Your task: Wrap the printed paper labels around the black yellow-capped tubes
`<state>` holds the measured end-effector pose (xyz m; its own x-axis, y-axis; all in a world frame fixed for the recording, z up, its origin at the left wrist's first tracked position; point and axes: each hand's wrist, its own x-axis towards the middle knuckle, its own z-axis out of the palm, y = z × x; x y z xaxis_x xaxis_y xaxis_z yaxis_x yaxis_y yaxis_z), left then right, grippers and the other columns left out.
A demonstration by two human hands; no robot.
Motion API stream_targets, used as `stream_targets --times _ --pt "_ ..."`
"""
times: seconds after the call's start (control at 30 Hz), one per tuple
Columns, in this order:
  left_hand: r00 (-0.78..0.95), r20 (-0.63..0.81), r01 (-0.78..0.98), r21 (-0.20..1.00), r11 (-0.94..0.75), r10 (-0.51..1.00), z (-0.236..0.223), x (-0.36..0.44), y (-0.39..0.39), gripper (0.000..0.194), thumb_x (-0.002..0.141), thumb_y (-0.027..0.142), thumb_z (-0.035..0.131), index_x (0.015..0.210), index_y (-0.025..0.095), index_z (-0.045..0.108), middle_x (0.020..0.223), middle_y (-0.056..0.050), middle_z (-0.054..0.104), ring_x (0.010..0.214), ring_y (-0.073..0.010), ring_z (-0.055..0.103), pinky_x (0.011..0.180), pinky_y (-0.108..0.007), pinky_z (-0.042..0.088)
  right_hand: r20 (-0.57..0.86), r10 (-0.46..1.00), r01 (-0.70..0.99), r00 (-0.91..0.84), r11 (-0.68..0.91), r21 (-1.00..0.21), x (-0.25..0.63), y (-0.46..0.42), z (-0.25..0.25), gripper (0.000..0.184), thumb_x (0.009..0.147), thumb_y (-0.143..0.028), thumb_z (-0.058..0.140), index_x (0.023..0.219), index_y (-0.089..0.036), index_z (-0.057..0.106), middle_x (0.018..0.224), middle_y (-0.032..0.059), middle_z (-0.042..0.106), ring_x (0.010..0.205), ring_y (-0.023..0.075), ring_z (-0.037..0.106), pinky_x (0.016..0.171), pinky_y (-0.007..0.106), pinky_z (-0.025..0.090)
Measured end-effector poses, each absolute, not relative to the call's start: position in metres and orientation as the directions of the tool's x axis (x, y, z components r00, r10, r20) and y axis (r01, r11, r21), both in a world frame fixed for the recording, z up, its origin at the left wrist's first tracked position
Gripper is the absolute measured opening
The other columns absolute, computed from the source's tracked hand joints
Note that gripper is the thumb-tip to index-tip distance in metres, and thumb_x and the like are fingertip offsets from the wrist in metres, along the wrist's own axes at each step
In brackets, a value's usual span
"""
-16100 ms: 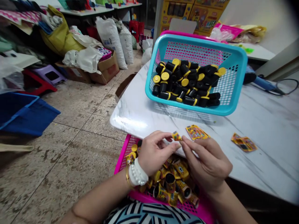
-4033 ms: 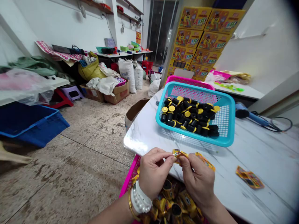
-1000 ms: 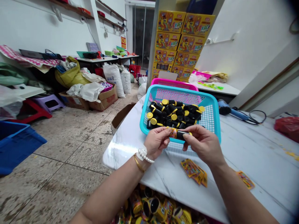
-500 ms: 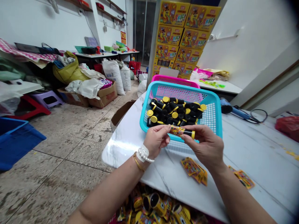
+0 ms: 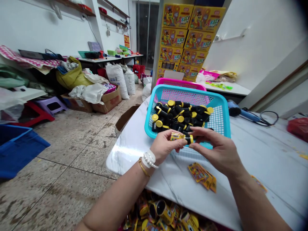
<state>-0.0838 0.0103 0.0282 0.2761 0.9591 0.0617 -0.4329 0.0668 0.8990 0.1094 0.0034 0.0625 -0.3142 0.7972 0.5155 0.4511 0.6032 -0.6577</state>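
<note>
My left hand [image 5: 166, 142] pinches a small black cylinder with a yellow cap [image 5: 189, 138], its thumb along the near side. A shiny yellow printed sleeve [image 5: 176, 136] covers the cylinder's left part; black shows between sleeve and cap. My right hand [image 5: 216, 149] is just right of the cap, with thumb and fingers apart around that end; whether a fingertip touches it is unclear. Behind them, a turquoise basket [image 5: 225, 120] holds many black cylinders with yellow caps [image 5: 180, 118]. Flat printed sleeves [image 5: 202, 175] lie fanned on the marble-patterned table [image 5: 168, 179].
Below the table edge, sleeved cylinders [image 5: 166, 213] fill a container near my lap. More flat sleeves [image 5: 260, 183] lie partly behind my right forearm. A blue corded tool [image 5: 250, 115] and a red bag [image 5: 298, 128] are at right. A blue bin [image 5: 21, 150] stands left.
The printed sleeve, flat between my fingers earlier, now sits over a cylinder lifted above the table. In the last half second my left thumb has moved onto the cylinder and my right fingers have spread.
</note>
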Motion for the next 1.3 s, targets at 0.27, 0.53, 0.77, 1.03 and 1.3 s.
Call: stream_targets --times 0.27,0.53,0.77,1.03,1.3 --pt "0.399 -0.030 -0.478 0.846 0.235 0.917 0.034 -0.090 0.009 0.046 0.075 0.047 0.081 0.106 0.016 0.066 0.084 -0.004 0.069 0.061 -0.0141 0.065 0.049 -0.024 0.049 0.722 0.587 0.455 -0.366 0.790 -0.412 0.103 0.001 0.061 0.023 0.085 -0.019 0.075 0.106 -0.029 0.075 0.108 0.0061 0.074 0.094 0.0219 0.072 0.080 0.036 0.063" --pt "0.301 0.125 -0.417 0.909 0.013 0.946 0.035 -0.089 0.009 0.037 0.074 0.039 0.084 0.097 0.015 0.067 0.072 -0.001 0.067 0.058 -0.0105 0.061 0.055 -0.022 0.047 0.685 0.670 0.437 -0.285 0.727 -0.529 0.098 0.001 0.056 0.024 0.085 -0.019 0.075 0.108 -0.025 0.073 0.100 0.0053 0.071 0.086 0.0181 0.072 0.075 0.032 0.066" --pt "0.346 0.072 -0.377 0.924 0.068 0.936 0.031 -0.090 0.012 0.040 0.075 0.044 0.083 0.096 0.014 0.068 0.073 0.000 0.062 0.056 -0.0070 0.052 0.054 -0.021 0.040 0.700 0.653 0.471 -0.290 0.734 -0.490 0.103 0.005 0.052 0.016 0.079 -0.024 0.081 0.094 -0.026 0.076 0.096 0.0057 0.077 0.085 0.0208 0.074 0.076 0.036 0.065" --pt "0.357 0.182 -0.326 0.943 -0.060 0.916 0.039 -0.090 0.006 0.038 0.077 0.045 0.081 0.102 0.017 0.072 0.080 -0.002 0.067 0.064 -0.0102 0.057 0.061 -0.023 0.044 0.259 0.954 0.049 -0.149 0.269 -0.962 0.088 0.005 0.051 0.033 0.063 -0.044 0.090 0.077 -0.019 0.074 0.068 0.0025 0.074 0.059 0.0185 0.071 0.059 0.033 0.064" --pt "0.286 0.116 -0.331 0.944 -0.015 0.951 0.031 -0.091 0.014 0.040 0.074 0.044 0.082 0.096 0.016 0.064 0.069 0.003 0.059 0.055 -0.0077 0.050 0.053 -0.020 0.038 0.607 0.781 0.320 -0.150 0.619 -0.717 0.096 0.008 0.045 0.022 0.074 -0.028 0.084 0.096 -0.024 0.080 0.098 0.0071 0.078 0.086 0.0215 0.074 0.075 0.036 0.066"
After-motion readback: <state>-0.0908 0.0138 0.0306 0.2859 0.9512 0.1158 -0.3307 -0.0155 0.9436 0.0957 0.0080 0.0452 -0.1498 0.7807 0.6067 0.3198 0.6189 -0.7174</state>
